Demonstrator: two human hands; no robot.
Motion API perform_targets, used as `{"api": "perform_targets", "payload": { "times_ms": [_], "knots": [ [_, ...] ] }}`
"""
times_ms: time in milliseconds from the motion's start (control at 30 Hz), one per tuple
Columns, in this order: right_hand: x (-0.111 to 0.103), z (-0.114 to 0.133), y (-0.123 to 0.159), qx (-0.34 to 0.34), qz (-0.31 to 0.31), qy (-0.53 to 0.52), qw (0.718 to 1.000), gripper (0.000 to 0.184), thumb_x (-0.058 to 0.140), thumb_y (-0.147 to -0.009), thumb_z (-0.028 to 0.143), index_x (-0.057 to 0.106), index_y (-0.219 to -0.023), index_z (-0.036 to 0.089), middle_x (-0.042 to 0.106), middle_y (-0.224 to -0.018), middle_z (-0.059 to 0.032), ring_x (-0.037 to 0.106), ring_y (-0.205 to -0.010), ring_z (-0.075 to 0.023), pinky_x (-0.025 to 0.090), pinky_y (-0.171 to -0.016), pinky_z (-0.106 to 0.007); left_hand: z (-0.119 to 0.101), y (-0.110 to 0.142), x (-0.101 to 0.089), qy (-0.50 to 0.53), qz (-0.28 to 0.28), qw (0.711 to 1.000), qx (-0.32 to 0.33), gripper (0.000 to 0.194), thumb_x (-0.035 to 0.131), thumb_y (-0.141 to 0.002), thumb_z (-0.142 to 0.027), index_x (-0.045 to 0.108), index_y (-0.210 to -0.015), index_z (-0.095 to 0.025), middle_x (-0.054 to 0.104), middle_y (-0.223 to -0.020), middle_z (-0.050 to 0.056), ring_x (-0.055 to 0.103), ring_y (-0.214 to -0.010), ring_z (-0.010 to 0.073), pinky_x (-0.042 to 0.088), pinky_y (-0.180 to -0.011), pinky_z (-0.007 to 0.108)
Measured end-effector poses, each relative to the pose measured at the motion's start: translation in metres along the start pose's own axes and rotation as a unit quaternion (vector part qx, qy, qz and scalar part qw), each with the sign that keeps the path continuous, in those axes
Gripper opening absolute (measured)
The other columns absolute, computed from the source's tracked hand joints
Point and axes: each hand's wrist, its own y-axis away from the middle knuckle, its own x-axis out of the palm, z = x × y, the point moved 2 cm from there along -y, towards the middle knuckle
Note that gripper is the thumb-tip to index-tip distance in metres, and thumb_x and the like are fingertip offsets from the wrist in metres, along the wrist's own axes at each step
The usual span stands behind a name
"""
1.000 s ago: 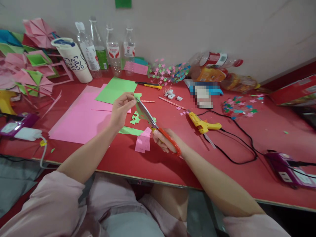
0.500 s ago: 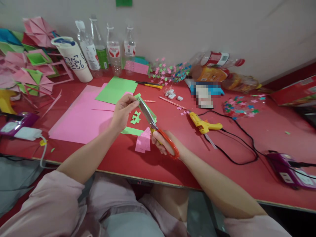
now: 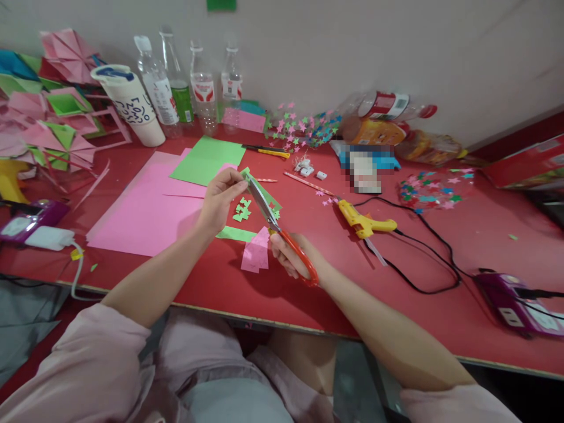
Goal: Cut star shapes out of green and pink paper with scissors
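Clearly, a small green paper piece (image 3: 259,191) is pinched in the left hand (image 3: 219,200) near the desk (image 3: 440,247) middle, while orange-handled scissors (image 3: 282,235) are gripped by the right hand (image 3: 291,255). Fingertips so close to the blades could be nicked. Along the far edge, a white cup (image 3: 130,103) is lidded; the bottles (image 3: 176,88) appear nearly empty.

red table (image 3: 440,294): pink sheets (image 3: 145,214), green sheet (image 3: 207,158), yellow glue gun (image 3: 363,222), bottles (image 3: 189,88), paper stars (image 3: 304,129).
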Motion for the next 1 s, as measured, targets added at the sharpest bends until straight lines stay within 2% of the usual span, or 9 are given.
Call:
{"api": "perform_targets", "payload": {
  "times_ms": [533,700,833,933,1000],
  "knots": [
    [-0.002,0.004,-0.001,0.005,-0.021,0.017,1.000,0.051,0.050,-0.074,0.067,0.040,-0.059,0.020,0.034,-0.034,0.0091,0.031,-0.024,-0.0045,0.029,-0.027,-0.018,-0.002,0.000,-0.002,0.006,-0.013,1.000,0.017,0.009,0.061,-0.070,-0.016,0.056,-0.063,-0.017,0.049,-0.060,-0.005,0.047,-0.060,0.0045,0.040,-0.063,0.019],
    [-0.004,0.003,-0.004,0.039,-0.021,0.026,0.999,0.050,0.053,-0.073,0.065,0.041,-0.056,0.020,0.034,-0.033,0.0085,0.033,-0.023,-0.0060,0.029,-0.026,-0.020,-0.003,0.001,0.001,0.005,-0.018,1.000,0.013,0.010,0.061,-0.068,-0.015,0.056,-0.061,-0.017,0.050,-0.058,-0.005,0.048,-0.059,0.0047,0.041,-0.061,0.019],
    [-0.006,0.002,-0.006,-0.026,-0.067,-0.028,0.997,0.045,0.055,-0.074,0.062,0.045,-0.061,0.020,0.034,-0.034,0.0096,0.033,-0.026,-0.0059,0.032,-0.030,-0.020,-0.002,0.003,0.005,0.011,-0.017,0.999,-0.026,0.010,0.061,-0.068,-0.015,0.055,-0.060,-0.016,0.050,-0.055,-0.005,0.048,-0.054,0.0040,0.040,-0.056,0.018],
    [-0.012,0.001,-0.009,-0.075,-0.145,-0.043,0.986,0.044,0.062,-0.070,0.059,0.044,-0.060,0.020,0.035,-0.035,0.0094,0.036,-0.028,-0.0067,0.032,-0.032,-0.021,0.002,0.007,0.009,0.029,-0.004,0.995,-0.092,0.011,0.063,-0.068,-0.017,0.055,-0.060,-0.016,0.052,-0.055,-0.005,0.049,-0.052,0.0039,0.039,-0.053,0.018],
    [-0.017,0.000,-0.013,-0.083,-0.191,-0.049,0.977,0.043,0.066,-0.068,0.056,0.043,-0.060,0.020,0.038,-0.036,0.0087,0.037,-0.029,-0.0066,0.030,-0.033,-0.021,0.006,0.010,0.012,0.045,0.003,0.990,-0.137,0.012,0.063,-0.067,-0.018,0.054,-0.061,-0.016,0.054,-0.056,-0.004,0.052,-0.053,0.0045,0.040,-0.053,0.018]
  ]
}}
